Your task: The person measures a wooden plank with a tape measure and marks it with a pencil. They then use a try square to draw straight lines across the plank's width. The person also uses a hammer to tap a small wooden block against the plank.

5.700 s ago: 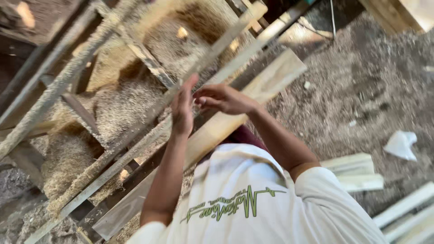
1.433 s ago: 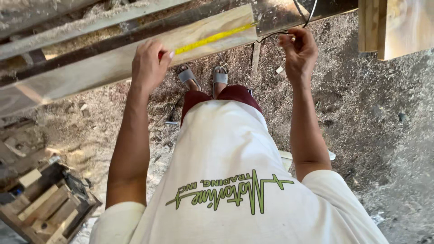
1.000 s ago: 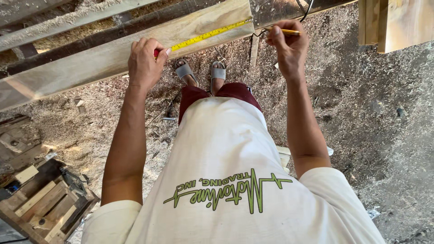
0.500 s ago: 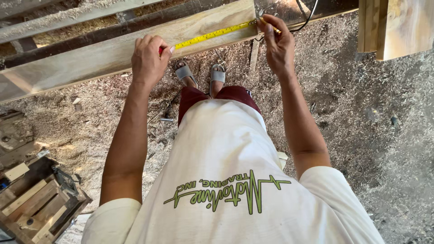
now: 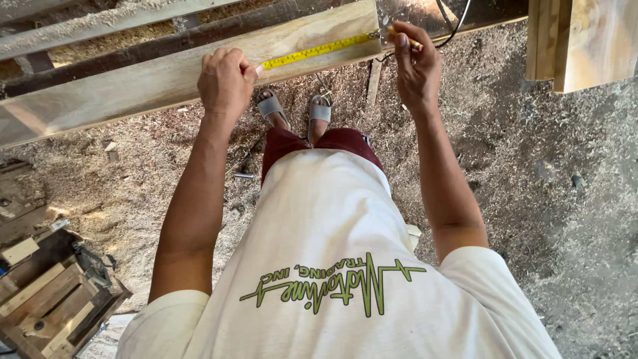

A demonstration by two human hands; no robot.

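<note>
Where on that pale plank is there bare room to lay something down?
The pale wooden plank is bare leftward of the left hand. Between that and the right hand the yellow measuring tape fills it.

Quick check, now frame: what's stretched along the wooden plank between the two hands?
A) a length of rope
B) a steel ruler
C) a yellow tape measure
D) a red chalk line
C: a yellow tape measure lies along the plank, with the left hand on one end and the right hand, holding a pencil, at the plank's end.
</note>
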